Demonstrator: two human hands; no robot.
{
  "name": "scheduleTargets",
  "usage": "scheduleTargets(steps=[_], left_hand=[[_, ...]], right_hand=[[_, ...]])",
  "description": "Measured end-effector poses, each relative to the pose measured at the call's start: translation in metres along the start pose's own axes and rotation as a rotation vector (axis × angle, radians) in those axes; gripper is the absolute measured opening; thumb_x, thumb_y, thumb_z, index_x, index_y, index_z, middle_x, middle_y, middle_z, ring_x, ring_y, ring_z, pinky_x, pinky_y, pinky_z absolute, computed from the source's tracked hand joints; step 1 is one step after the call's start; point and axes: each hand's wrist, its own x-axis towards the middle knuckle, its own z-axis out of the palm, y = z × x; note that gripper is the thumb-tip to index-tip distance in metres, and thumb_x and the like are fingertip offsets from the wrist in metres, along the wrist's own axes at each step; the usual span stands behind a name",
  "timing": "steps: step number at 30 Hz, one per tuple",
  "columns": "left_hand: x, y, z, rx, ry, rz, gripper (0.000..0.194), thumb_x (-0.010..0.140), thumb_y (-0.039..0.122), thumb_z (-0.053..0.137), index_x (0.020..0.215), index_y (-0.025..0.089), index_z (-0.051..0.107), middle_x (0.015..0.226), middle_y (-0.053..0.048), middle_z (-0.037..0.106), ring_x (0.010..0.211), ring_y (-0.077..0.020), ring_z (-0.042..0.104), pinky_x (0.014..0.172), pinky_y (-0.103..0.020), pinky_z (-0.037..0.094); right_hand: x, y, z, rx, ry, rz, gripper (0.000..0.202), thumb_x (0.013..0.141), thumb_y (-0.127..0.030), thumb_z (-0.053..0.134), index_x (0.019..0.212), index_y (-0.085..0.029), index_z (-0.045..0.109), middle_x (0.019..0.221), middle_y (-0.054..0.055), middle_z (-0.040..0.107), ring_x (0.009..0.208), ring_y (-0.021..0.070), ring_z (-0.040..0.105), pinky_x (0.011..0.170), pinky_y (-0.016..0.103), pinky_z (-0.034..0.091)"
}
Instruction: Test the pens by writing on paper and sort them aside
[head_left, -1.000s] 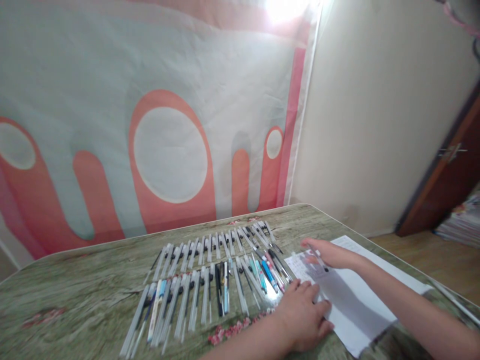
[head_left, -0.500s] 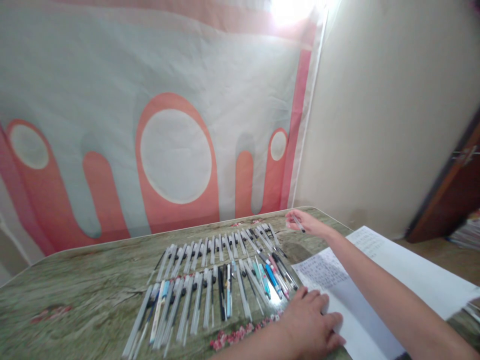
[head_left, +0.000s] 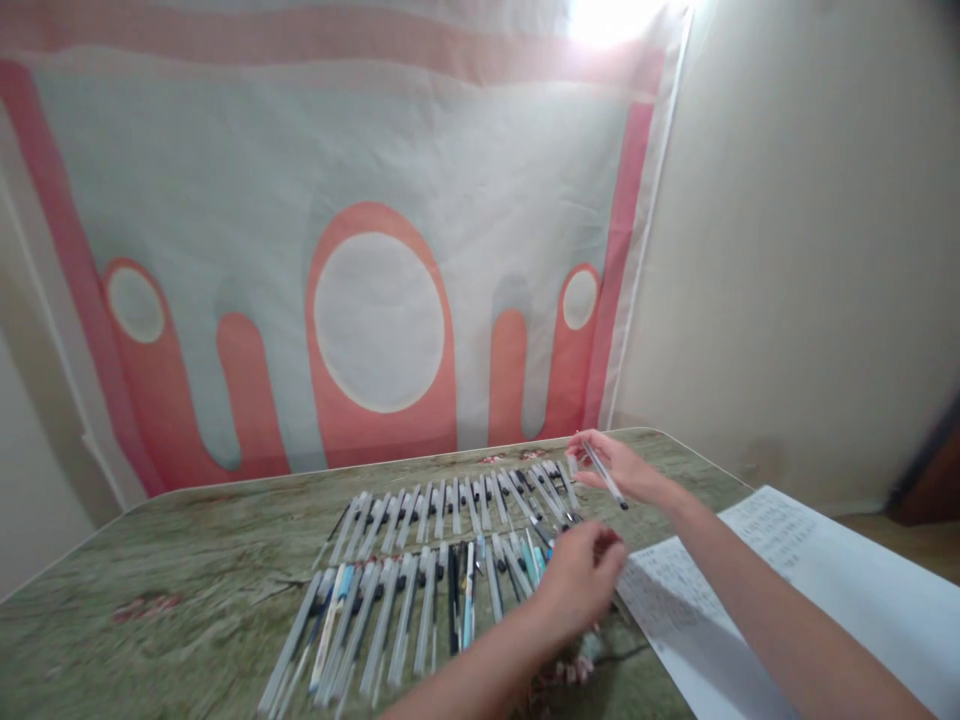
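In my right hand (head_left: 619, 468), over the far right of the table, is a slim clear pen (head_left: 604, 475), slanting down to a dark end. A small translucent piece (head_left: 572, 465) shows at the fingertips; I cannot tell whether it is a pen cap. My left hand (head_left: 583, 568) hovers above the right end of the front row of pens, its fingers loosely bent, a gap between them and the thumb, nothing visible in them. It covers several coloured pens. Capped clear pens fill the back row (head_left: 439, 508) and front row (head_left: 390, 610).
Sheets of paper with handwriting (head_left: 795, 560) lie at the right, partly under my right forearm. The marbled green table (head_left: 187, 560) meets a pink and grey printed cloth (head_left: 480, 180) behind. A plain wall (head_left: 787, 250) stands at the right.
My left hand has lifted from the table beside the paper and moved up and left over the pens, its fingers bending. The pen stays in my right hand. The view has shifted.
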Motion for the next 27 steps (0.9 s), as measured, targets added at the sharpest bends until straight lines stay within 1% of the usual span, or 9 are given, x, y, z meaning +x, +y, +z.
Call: scheduleTargets(steps=[3, 6, 9, 11, 14, 16, 18, 20, 27], left_hand=[[0.021, -0.003, -0.025, -0.385, 0.284, -0.146, 0.026, 0.077, 0.034, 0.049, 0.094, 0.014, 0.049, 0.089, -0.008, 0.058, 0.08, -0.0149, 0.053, 0.07, -0.027, 0.041], [0.032, -0.009, -0.042, -0.645, 0.382, -0.238, 0.03, 0.073, 0.032, 0.056, 0.094, 0.013, 0.047, 0.089, -0.009, 0.058, 0.077, -0.0146, 0.056, 0.067, -0.026, 0.042], [0.034, -0.016, -0.05, -0.794, 0.389, -0.302, 0.033, 0.066, 0.025, 0.064, 0.091, 0.013, 0.047, 0.078, -0.005, 0.06, 0.066, -0.0122, 0.057, 0.064, -0.025, 0.042], [0.033, -0.019, -0.054, -0.886, 0.384, -0.333, 0.038, 0.062, 0.018, 0.068, 0.093, 0.013, 0.047, 0.071, -0.003, 0.06, 0.061, -0.0105, 0.056, 0.061, -0.023, 0.042], [0.035, -0.019, -0.061, -1.044, 0.375, -0.327, 0.043, 0.064, 0.013, 0.066, 0.101, 0.015, 0.047, 0.066, -0.001, 0.059, 0.058, -0.0082, 0.056, 0.058, -0.02, 0.042], [0.036, -0.018, -0.068, -1.142, 0.369, -0.316, 0.04, 0.067, 0.01, 0.062, 0.104, 0.016, 0.047, 0.065, 0.0, 0.058, 0.057, -0.0064, 0.055, 0.058, -0.017, 0.043], [0.037, -0.017, -0.074, -1.23, 0.373, -0.322, 0.033, 0.071, 0.008, 0.058, 0.102, 0.015, 0.048, 0.066, 0.0, 0.057, 0.057, -0.0052, 0.055, 0.058, -0.015, 0.043], [0.038, -0.015, -0.08, -1.309, 0.39, -0.332, 0.027, 0.074, 0.006, 0.055, 0.098, 0.015, 0.048, 0.067, -0.001, 0.057, 0.058, -0.0048, 0.055, 0.058, -0.015, 0.044], [0.035, -0.009, -0.083, -1.392, 0.376, -0.367, 0.015, 0.076, 0.008, 0.053, 0.09, 0.015, 0.051, 0.067, 0.001, 0.056, 0.056, -0.0038, 0.054, 0.061, -0.016, 0.046]], right_hand=[[-0.003, -0.023, 0.006, -0.058, -0.069, -0.045, 0.047, 0.064, -0.029, 0.066, 0.104, -0.017, 0.044, 0.097, 0.006, 0.055, 0.087, 0.0172, 0.055, 0.079, 0.033, 0.045], [-0.005, -0.04, 0.019, -0.14, -0.107, -0.1, 0.042, 0.066, -0.028, 0.064, 0.103, -0.017, 0.048, 0.097, 0.006, 0.057, 0.086, 0.0174, 0.055, 0.078, 0.033, 0.045], [-0.006, -0.049, 0.031, -0.224, -0.09, -0.141, 0.037, 0.068, -0.029, 0.062, 0.101, -0.017, 0.051, 0.095, 0.005, 0.059, 0.084, 0.0173, 0.056, 0.078, 0.033, 0.045], [-0.006, -0.052, 0.034, -0.251, -0.081, -0.153, 0.04, 0.068, -0.03, 0.063, 0.104, -0.017, 0.051, 0.098, 0.006, 0.058, 0.086, 0.0178, 0.056, 0.079, 0.033, 0.044], [-0.006, -0.054, 0.034, -0.249, -0.073, -0.157, 0.05, 0.069, -0.034, 0.062, 0.114, -0.019, 0.046, 0.105, 0.007, 0.056, 0.093, 0.0193, 0.054, 0.082, 0.034, 0.043], [-0.007, -0.055, 0.033, -0.231, -0.034, -0.178, 0.042, 0.078, -0.038, 0.05, 0.116, -0.019, 0.045, 0.108, 0.007, 0.055, 0.097, 0.0192, 0.052, 0.085, 0.034, 0.041], [-0.008, -0.057, 0.033, -0.228, 0.02, -0.22, 0.034, 0.085, -0.037, 0.036, 0.111, -0.019, 0.051, 0.103, 0.007, 0.056, 0.097, 0.0184, 0.051, 0.085, 0.034, 0.04], [-0.009, -0.059, 0.035, -0.24, 0.064, -0.252, 0.034, 0.087, -0.036, 0.031, 0.102, -0.019, 0.056, 0.094, 0.006, 0.058, 0.09, 0.0174, 0.053, 0.081, 0.032, 0.041], [-0.011, -0.063, 0.046, -0.29, 0.184, -0.254, 0.016, 0.082, -0.031, 0.044, 0.088, -0.018, 0.051, 0.076, 0.002, 0.055, 0.069, 0.0134, 0.052, 0.065, 0.025, 0.042]])
